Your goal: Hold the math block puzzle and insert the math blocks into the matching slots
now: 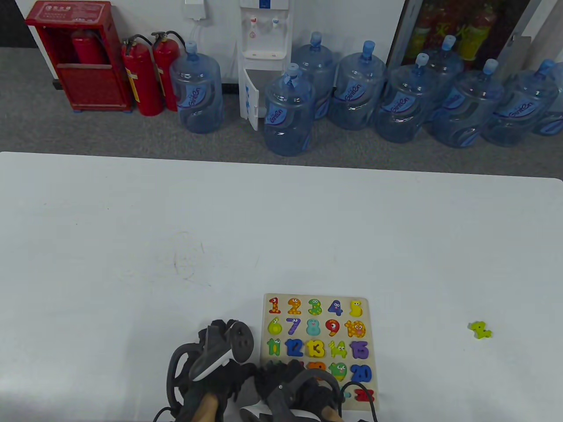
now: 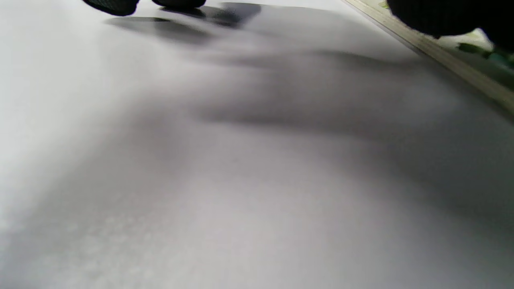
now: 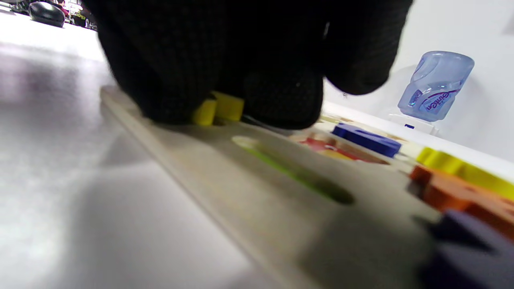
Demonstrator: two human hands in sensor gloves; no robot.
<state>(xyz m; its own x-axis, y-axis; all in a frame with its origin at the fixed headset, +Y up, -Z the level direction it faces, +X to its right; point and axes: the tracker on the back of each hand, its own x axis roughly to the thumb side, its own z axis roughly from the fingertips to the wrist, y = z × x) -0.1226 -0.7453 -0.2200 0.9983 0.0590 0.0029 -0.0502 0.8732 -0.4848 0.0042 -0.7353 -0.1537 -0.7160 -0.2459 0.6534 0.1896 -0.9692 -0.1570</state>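
Observation:
The wooden number puzzle board (image 1: pixel 368 334) lies near the table's front edge with most number blocks seated. My right hand (image 1: pixel 299 389) lies over its near left corner. In the right wrist view its gloved fingers (image 3: pixel 281 100) press on a yellow block (image 3: pixel 219 109) at the board (image 3: pixel 225 168), next to an empty green slot (image 3: pixel 297 174). My left hand (image 1: pixel 220 356) rests on the table just left of the board, its fingertips (image 2: pixel 114 5) touching the tabletop. A dark glove part (image 2: pixel 441 16) lies on the board's edge (image 2: pixel 461 68). A yellow-green block (image 1: pixel 480 330) lies loose to the right.
The white table (image 1: pixel 176 246) stretches far and left of the board. Beyond its far edge stand several water jugs (image 1: pixel 288 114), a dispenser (image 1: pixel 264 52) and fire extinguishers (image 1: pixel 143 74) on the floor.

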